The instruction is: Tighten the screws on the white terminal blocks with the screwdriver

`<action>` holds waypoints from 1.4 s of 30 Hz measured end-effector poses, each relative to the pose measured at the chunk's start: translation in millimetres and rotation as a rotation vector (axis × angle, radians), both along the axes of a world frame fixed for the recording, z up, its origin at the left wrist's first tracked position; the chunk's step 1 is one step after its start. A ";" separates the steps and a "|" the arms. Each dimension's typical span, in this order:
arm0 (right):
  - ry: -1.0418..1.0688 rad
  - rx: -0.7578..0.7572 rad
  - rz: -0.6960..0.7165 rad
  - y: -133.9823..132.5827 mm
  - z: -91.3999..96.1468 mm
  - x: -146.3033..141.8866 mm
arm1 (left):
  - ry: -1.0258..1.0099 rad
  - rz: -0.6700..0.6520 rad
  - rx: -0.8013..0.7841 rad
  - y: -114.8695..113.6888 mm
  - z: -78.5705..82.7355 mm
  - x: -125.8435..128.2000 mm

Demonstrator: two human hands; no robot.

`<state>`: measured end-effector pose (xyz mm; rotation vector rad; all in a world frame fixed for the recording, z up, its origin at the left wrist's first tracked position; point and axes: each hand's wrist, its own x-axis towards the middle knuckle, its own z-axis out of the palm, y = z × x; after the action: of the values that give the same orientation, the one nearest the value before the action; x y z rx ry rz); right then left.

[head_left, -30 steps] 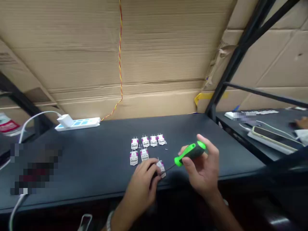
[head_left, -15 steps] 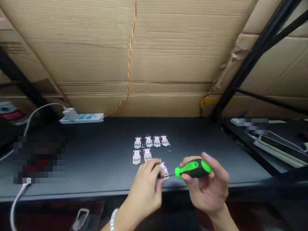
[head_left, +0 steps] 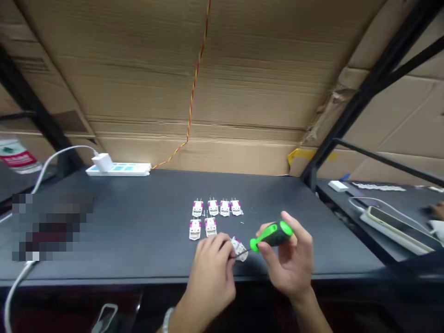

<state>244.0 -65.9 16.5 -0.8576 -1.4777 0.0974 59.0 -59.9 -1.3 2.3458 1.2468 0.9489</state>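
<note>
My right hand (head_left: 289,263) grips a green-and-black screwdriver (head_left: 274,235), its shaft pointing left toward my left hand. The fingers of my left hand (head_left: 213,273) are pinched together around the screwdriver's tip; whatever lies between them is hidden. Just behind the shaft, a white plug-like part (head_left: 240,249) with purple sides sits tilted on the dark table, close to my left fingertips. Beyond my hands, similar two-pronged parts stand in two rows, among them one at the front left (head_left: 194,229) and one beside it (head_left: 210,226).
A white power strip (head_left: 118,169) with a charger (head_left: 102,162) lies at the back left, its cable running along the left side. Small slim bits (head_left: 242,222) lie near the rows. At right, past a black metal post (head_left: 312,178), a phone (head_left: 398,229) rests on a white box.
The screwdriver and my right hand have shifted slightly left, the handle tilting up more. The nearest white part has turned to a more slanted position. The camera view has moved a little.
</note>
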 end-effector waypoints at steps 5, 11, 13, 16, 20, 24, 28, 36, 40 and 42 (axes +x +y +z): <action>0.145 0.005 0.024 1.2 11.5 11.0 | -0.003 -0.004 0.035 2.3 -1.0 -3.7; 0.355 -0.086 -0.097 1.6 6.6 38.6 | 0.033 -0.018 -0.042 1.2 1.7 -7.8; 0.456 -0.144 -0.082 4.3 0.2 45.6 | 0.053 -0.029 -0.045 1.5 2.0 -9.1; 0.596 -0.225 -0.048 11.2 -8.3 51.9 | 0.083 -0.051 -0.030 4.2 2.4 -11.4; 0.716 -0.284 -0.006 19.3 -13.8 56.0 | 0.156 -0.141 -0.042 10.4 9.4 -14.4; 0.735 -0.320 0.022 21.0 -16.5 59.4 | 0.285 -0.245 -0.022 18.6 21.7 -16.1; 0.738 -0.329 0.031 19.7 -19.7 60.7 | 0.393 -0.290 -0.001 32.4 32.2 -16.8; 0.690 -0.351 0.027 18.6 -21.3 57.9 | 0.442 -0.375 -0.043 56.0 44.5 -19.3; 0.710 -0.360 0.047 18.7 -23.6 57.9 | 0.415 -0.363 -0.036 58.0 44.3 -25.6; 0.701 -0.366 0.047 18.7 -25.0 58.3 | 0.407 -0.375 -0.030 57.0 44.0 -31.2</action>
<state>302.3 -47.2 -8.4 -0.9507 -0.8242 0.6533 27.8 -2.9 42.7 2.7014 0.8807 0.3432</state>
